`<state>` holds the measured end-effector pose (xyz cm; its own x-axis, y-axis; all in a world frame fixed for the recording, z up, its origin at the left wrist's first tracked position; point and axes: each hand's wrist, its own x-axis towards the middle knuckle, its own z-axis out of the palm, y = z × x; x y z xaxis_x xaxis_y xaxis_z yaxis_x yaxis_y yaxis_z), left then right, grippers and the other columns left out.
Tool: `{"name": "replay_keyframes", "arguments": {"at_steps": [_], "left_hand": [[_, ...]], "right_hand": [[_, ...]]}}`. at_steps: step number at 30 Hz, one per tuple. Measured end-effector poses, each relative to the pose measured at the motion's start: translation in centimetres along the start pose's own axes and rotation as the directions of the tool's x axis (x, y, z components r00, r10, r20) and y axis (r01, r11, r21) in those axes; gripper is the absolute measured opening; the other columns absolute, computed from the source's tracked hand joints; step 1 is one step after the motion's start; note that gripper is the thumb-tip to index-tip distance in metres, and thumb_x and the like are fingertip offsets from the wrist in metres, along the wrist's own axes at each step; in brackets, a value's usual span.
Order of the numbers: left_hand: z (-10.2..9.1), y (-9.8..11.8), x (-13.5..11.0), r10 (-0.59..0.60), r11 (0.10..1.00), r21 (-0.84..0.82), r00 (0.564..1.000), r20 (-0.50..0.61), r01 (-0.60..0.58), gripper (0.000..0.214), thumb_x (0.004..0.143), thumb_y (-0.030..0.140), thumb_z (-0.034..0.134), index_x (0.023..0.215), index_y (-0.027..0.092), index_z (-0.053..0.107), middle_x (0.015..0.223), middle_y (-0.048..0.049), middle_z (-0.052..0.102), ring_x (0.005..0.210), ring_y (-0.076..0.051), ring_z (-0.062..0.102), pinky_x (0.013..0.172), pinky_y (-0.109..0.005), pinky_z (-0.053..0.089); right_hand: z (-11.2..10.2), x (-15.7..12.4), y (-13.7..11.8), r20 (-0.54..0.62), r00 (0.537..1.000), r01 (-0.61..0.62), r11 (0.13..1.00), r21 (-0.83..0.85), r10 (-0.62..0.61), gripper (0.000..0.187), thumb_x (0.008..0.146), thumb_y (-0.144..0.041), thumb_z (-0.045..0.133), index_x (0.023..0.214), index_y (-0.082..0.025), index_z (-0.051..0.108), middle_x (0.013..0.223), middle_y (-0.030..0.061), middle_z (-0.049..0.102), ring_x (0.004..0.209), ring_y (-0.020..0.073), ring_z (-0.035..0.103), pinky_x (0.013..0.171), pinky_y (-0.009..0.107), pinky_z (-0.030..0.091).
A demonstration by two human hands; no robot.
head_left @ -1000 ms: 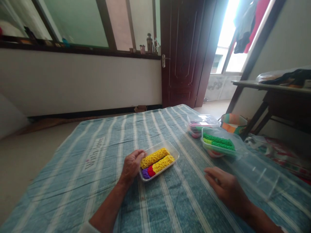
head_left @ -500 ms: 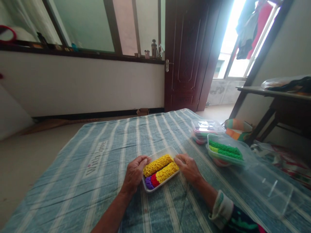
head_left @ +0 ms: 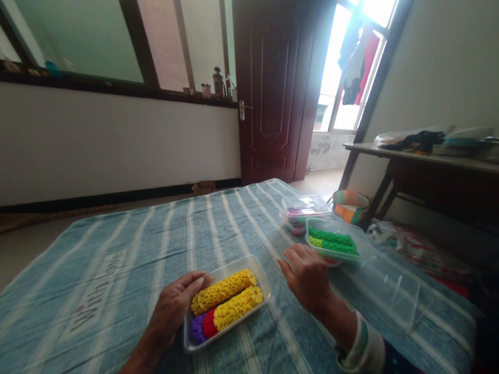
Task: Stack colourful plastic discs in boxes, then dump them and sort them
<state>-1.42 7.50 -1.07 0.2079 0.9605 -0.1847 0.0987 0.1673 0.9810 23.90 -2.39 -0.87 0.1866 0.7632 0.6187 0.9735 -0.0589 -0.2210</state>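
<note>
My left hand (head_left: 171, 306) grips the left side of a clear plastic container (head_left: 266, 293), thumb over the rim. Inside lie two bumpy rolls made of small packed pieces: a yellow roll (head_left: 224, 291), and a second roll (head_left: 238, 310) of yellow, red and purple sections. My right hand (head_left: 307, 278) is off the container, raised to its right, thumb apart from the fingers and nothing seen in it. Just beyond that hand stands another clear container (head_left: 339, 224) holding green rolls (head_left: 331, 240) with a lime section. What lies under it is partly hidden.
Stacked lidded containers (head_left: 306, 205) stand farther back. A clear plastic lid or tray (head_left: 393, 293) lies at the right on the striped bedcover (head_left: 156, 254). Beyond the bed are a door (head_left: 268, 93), a table (head_left: 421, 156), an orange-green basket (head_left: 349, 205) and bags (head_left: 421, 246).
My right hand has let go of the yellow-roll container and moved right, toward the green one. My left hand still holds its side. The view has turned right.
</note>
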Motion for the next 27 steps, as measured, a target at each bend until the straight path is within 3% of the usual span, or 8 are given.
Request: {"name": "replay_keyframes", "arguments": {"at_steps": [3, 7, 10, 14, 17, 20, 27], "left_hand": [[-0.1, 0.0, 0.2, -0.016, 1.000, -0.018, 1.000, -0.004, 0.016, 0.039, 0.051, 0.039, 0.080, 0.081, 0.017, 0.069, 0.075, -0.0028, 0.075, 0.070, -0.019, 0.068, 0.062, -0.022, 0.054], [-0.2, 0.0, 0.2, -0.016, 1.000, 0.003, 0.999, 0.033, 0.016, 0.039, 0.052, 0.041, 0.080, 0.081, 0.016, 0.070, 0.075, -0.0038, 0.075, 0.068, -0.019, 0.067, 0.060, -0.023, 0.054], [-0.1, -0.2, 0.0, -0.014, 1.000, 0.024, 0.996, 0.091, 0.012, 0.036, 0.057, 0.041, 0.079, 0.082, 0.016, 0.070, 0.072, -0.0030, 0.073, 0.065, -0.018, 0.066, 0.057, -0.022, 0.053], [0.0, -0.5, -0.3, -0.020, 1.000, -0.007, 0.988, 0.152, 0.022, 0.032, 0.063, 0.040, 0.077, 0.084, 0.017, 0.070, 0.069, -0.0016, 0.071, 0.066, -0.019, 0.066, 0.059, -0.023, 0.052], [0.2, -0.3, -0.4, -0.027, 0.999, -0.013, 0.988, 0.152, 0.029, 0.032, 0.063, 0.040, 0.077, 0.085, 0.017, 0.070, 0.071, -0.0018, 0.072, 0.065, -0.018, 0.066, 0.059, -0.024, 0.052], [0.3, 0.0, -0.5, -0.035, 0.999, -0.001, 0.990, 0.136, 0.036, 0.033, 0.060, 0.039, 0.079, 0.083, 0.017, 0.071, 0.070, -0.0023, 0.073, 0.063, -0.018, 0.066, 0.057, -0.023, 0.052], [0.1, -0.2, -0.1, -0.083, 0.996, -0.028, 0.984, 0.156, 0.089, 0.039, 0.056, 0.042, 0.082, 0.085, 0.018, 0.070, 0.077, -0.0051, 0.076, 0.069, -0.022, 0.069, 0.061, -0.026, 0.056]], "right_hand": [[-2.1, 0.2, 2.7, -0.083, 0.996, 0.007, 0.982, -0.189, -0.023, 0.006, 0.083, -0.018, 0.059, 0.080, -0.017, 0.064, 0.092, 0.0095, 0.064, 0.095, 0.0256, 0.053, 0.086, 0.036, 0.036], [-3.1, -0.4, 6.2, -0.054, 0.998, -0.044, 0.928, -0.370, 0.026, 0.008, 0.080, -0.013, 0.061, 0.086, -0.015, 0.064, 0.103, 0.0136, 0.063, 0.105, 0.0295, 0.050, 0.092, 0.042, 0.035], [-2.9, -1.1, 8.1, -0.056, 0.998, -0.030, 0.928, -0.370, 0.010, 0.005, 0.080, -0.012, 0.060, 0.083, -0.015, 0.063, 0.103, 0.0134, 0.063, 0.105, 0.0291, 0.050, 0.092, 0.041, 0.037], [-2.3, -1.2, 9.0, -0.091, 0.989, 0.094, 0.964, -0.247, -0.120, 0.013, 0.082, -0.007, 0.055, 0.076, -0.017, 0.062, 0.103, 0.0107, 0.064, 0.105, 0.0262, 0.051, 0.092, 0.039, 0.038], [-1.7, -0.7, 7.9, -0.111, 0.969, 0.206, 0.971, -0.119, -0.219, 0.018, 0.084, -0.006, 0.050, 0.074, -0.017, 0.061, 0.100, 0.0107, 0.063, 0.103, 0.0245, 0.050, 0.089, 0.037, 0.040], [-1.0, 0.1, 5.3, -0.096, 0.952, 0.290, 0.957, -0.027, -0.291, 0.021, 0.085, -0.005, 0.047, 0.074, -0.017, 0.060, 0.095, 0.0104, 0.061, 0.099, 0.0236, 0.050, 0.085, 0.036, 0.042], [3.0, 4.0, -1.4, 0.138, 0.903, 0.408, 0.913, 0.023, -0.407, 0.018, 0.081, -0.003, 0.049, 0.077, -0.016, 0.061, 0.086, 0.0084, 0.060, 0.086, 0.0212, 0.048, 0.076, 0.033, 0.040]]}}
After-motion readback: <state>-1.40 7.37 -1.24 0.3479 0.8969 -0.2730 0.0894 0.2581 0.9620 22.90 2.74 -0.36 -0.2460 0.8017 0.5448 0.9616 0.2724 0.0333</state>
